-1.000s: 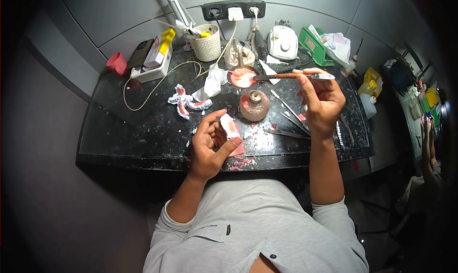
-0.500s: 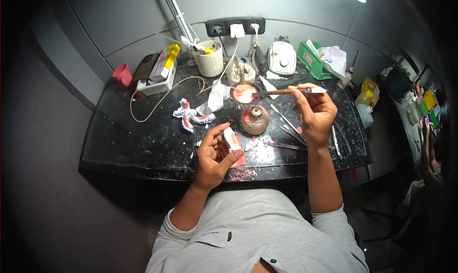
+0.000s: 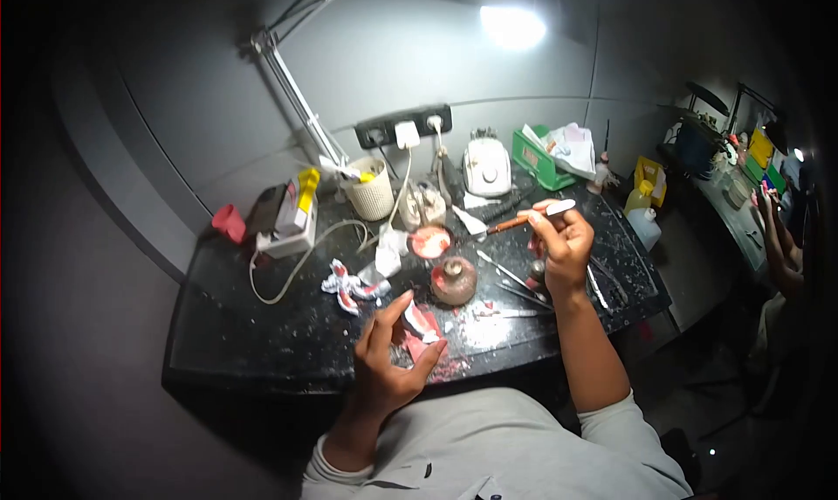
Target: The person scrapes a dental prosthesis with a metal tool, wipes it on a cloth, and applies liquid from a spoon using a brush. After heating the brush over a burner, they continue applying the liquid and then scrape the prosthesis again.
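My left hand (image 3: 390, 360) pinches a small white plaster cast with pink wax (image 3: 420, 324) between thumb and fingers, above the front of the bench. Pink wax sheet pieces (image 3: 410, 347) lie just below it. In my right hand (image 3: 566, 247) is a wax knife (image 3: 512, 224) with a brown handle, held like a pen, its working end pointing left. That end is to the right of a round dish of pink wax (image 3: 430, 242). Between my hands stands a round spirit burner (image 3: 454, 283). White plaster pieces with pink wax (image 3: 351, 287) sit beyond my left hand.
Several metal tools (image 3: 506, 268) lie near my right hand. At the back are a woven basket (image 3: 371, 194), a white control box (image 3: 486, 166) and a green tray (image 3: 546, 161). A lamp (image 3: 513, 27) hangs above. Another person's arm (image 3: 777, 238) shows at far right.
The view has tilted upward. The wax knife's end has left the dish and is now to its right. My left hand still has the plaster cast, now turned differently.
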`<action>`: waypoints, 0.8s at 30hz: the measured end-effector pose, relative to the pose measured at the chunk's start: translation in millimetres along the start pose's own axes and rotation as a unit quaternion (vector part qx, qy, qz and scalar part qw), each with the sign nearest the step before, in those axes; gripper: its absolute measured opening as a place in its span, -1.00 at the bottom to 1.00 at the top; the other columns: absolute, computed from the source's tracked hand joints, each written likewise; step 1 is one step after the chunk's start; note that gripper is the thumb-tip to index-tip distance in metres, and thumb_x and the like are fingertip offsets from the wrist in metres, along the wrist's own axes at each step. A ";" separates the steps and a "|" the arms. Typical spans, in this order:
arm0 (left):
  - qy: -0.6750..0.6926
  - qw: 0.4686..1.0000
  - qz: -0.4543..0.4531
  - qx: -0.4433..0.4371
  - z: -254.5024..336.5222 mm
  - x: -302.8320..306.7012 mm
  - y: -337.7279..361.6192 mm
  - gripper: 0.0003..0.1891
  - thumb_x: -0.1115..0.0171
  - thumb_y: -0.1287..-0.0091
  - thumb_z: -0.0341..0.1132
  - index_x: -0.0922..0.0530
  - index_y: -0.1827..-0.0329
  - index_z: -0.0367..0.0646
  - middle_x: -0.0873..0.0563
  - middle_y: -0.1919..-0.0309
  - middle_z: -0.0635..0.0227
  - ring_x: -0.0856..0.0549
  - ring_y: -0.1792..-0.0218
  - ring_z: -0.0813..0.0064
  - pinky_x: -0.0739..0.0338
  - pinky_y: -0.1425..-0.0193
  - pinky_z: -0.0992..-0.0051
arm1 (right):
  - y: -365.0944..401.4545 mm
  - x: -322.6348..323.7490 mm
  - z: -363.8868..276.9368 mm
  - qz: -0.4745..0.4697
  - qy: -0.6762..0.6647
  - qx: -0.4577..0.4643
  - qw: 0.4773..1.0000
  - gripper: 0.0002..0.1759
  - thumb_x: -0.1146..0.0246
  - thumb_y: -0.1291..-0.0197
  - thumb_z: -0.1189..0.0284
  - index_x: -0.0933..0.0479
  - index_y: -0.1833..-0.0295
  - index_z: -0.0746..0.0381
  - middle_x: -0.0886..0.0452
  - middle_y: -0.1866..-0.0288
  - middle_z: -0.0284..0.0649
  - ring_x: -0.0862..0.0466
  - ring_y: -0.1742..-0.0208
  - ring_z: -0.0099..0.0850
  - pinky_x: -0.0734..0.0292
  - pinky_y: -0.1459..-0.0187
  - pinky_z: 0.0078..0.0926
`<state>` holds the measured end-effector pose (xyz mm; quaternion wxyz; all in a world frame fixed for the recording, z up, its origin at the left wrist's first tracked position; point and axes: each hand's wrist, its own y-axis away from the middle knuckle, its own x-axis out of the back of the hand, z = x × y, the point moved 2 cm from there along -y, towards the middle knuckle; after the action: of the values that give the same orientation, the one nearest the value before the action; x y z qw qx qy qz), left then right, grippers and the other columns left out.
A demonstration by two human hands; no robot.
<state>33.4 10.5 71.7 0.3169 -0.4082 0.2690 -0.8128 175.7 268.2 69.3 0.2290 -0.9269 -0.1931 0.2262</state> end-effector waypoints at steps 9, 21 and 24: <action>-0.195 0.874 0.071 -0.440 91.1 60.1 -36.4 -0.68 -0.41 -0.23 -0.26 -0.73 -0.08 0.11 -0.53 0.42 0.50 -0.56 0.41 0.56 -0.45 0.37 0.50 | 0.7 -1.4 3.2 -0.031 0.031 -0.022 0.999 -0.88 -0.33 -0.27 0.58 -0.61 0.10 0.36 -0.80 0.25 -0.09 -0.52 0.56 -0.68 -0.34 0.53 -0.73; -0.056 0.969 -0.059 -0.234 -33.2 39.9 -76.8 -0.34 -0.61 0.00 -0.33 -0.58 -0.22 -0.25 -0.68 0.35 0.24 -0.65 0.43 0.33 -0.55 0.31 0.39 | -0.1 -2.1 5.2 -0.051 0.020 -0.012 0.998 -0.86 -0.34 -0.26 0.60 -0.60 0.08 0.37 -0.79 0.24 -0.04 -0.52 0.56 -0.65 -0.35 0.52 -0.70; 0.000 0.992 -0.037 -0.123 -58.0 49.0 -100.0 -0.37 -0.57 -0.06 -0.28 -0.57 -0.24 -0.23 -0.65 0.36 0.27 -0.62 0.42 0.43 -0.54 0.34 0.41 | -0.6 -3.3 6.1 -0.047 0.017 0.001 0.999 -0.85 -0.35 -0.26 0.60 -0.60 0.07 0.37 -0.79 0.25 -0.07 -0.52 0.56 -0.66 -0.36 0.52 -0.71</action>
<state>-67.4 50.3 135.2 0.2343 -0.4539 0.3515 -0.7846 169.7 269.3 65.9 0.2439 -0.9203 -0.2321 0.1994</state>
